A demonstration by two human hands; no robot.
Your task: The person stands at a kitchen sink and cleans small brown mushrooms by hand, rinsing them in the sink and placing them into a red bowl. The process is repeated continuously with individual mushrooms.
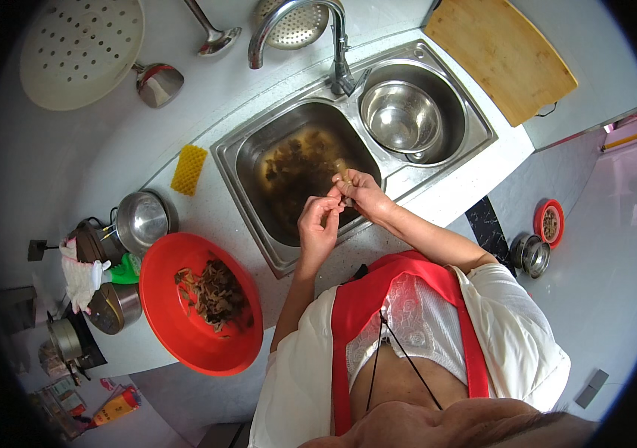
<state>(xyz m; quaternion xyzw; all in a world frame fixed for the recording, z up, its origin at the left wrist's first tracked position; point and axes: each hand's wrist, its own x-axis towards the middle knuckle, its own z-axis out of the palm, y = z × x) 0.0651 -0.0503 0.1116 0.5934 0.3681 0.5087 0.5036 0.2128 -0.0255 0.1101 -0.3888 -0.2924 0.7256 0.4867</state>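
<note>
Over the near right part of the large sink basin (244,173), my two hands meet at the fingertips. My right hand (368,196) grips a pale brown piece of food (342,167), likely mushroom, whose end sticks up past the fingers. My left hand (318,219) has its fingers bent, with the tips pinching at the lower end of that piece, partly hidden. Brown water fills the basin, and dark mushroom-like pieces (296,157) lie in it. To the left, a red plastic basin (161,313) holds a heap of similar brown pieces (217,294).
A chrome faucet (342,78) rises behind the sink. In the round right-hand basin sits a steel bowl (401,116). A yellow sponge (188,169) lies left of the sink. Steel pots (142,221) and a green bottle (126,270) crowd the left counter. A wooden cutting board (500,56) leans at right.
</note>
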